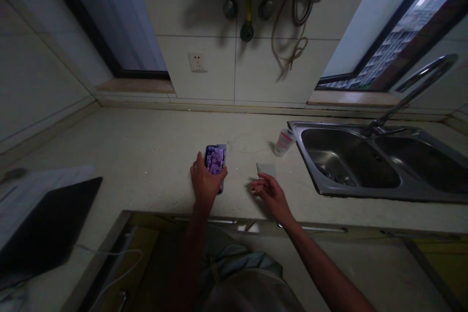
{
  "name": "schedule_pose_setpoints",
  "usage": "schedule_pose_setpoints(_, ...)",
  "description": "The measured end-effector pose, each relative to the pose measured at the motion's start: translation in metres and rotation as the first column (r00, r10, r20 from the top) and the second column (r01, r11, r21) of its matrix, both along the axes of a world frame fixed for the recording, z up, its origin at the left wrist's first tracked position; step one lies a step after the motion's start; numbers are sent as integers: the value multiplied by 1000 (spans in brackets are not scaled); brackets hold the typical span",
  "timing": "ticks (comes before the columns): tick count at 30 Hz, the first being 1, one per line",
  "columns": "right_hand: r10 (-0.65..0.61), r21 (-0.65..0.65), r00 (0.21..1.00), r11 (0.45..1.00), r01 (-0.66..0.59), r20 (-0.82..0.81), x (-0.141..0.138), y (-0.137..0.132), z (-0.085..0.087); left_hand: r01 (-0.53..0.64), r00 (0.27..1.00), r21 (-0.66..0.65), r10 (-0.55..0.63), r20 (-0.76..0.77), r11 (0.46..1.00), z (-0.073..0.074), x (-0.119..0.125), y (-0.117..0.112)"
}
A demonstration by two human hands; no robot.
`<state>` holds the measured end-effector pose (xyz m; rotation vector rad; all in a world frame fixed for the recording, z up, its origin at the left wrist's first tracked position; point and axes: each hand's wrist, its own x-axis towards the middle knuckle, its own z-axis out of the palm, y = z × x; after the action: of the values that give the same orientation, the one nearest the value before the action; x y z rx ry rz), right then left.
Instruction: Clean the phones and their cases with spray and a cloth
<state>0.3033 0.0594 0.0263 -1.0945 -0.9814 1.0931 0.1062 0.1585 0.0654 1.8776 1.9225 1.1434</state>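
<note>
A phone (215, 158) with a lit purple screen lies on the pale countertop. My left hand (206, 183) grips it across the lower part, thumb on the right edge and fingers on the left. A thin grey edge (224, 148) shows at the phone's top right; what it belongs to I cannot make out. To the right, my right hand (270, 194) hovers low over the counter, fingers loosely bent and apart, with nothing visible in them. Just beyond its fingers is a flat light-grey square (267, 169), partly covered by the hand.
A clear plastic cup (284, 142) with red print stands by the double steel sink (318, 190), whose tap (413, 97) arches on the right. At left lie a dark flat panel (47, 229) and papers (54, 175). A white cable (126, 251) hangs over the counter edge.
</note>
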Motion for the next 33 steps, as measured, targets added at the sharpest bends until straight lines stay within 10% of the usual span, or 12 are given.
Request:
schedule_pose_setpoints(9,150,-77,958,982,-173,-243,-51,40,19,-37,983,65,25,179,997,-1,36,-22)
schedule_pose_setpoints(22,222,-137,944,956,-260,-246,-36,45,16,-2,980,-68,16,200,998,-8,29,-19)
schedule_pose_setpoints(29,-109,-71,981,990,122,162,29,56,6,-54,983,-82,67,171,995,-7,21,-15)
schedule_pose_setpoints(33,-268,68,754,956,285,600,64,51,-6,-44,972,-102,67,228,994,-8,19,-12)
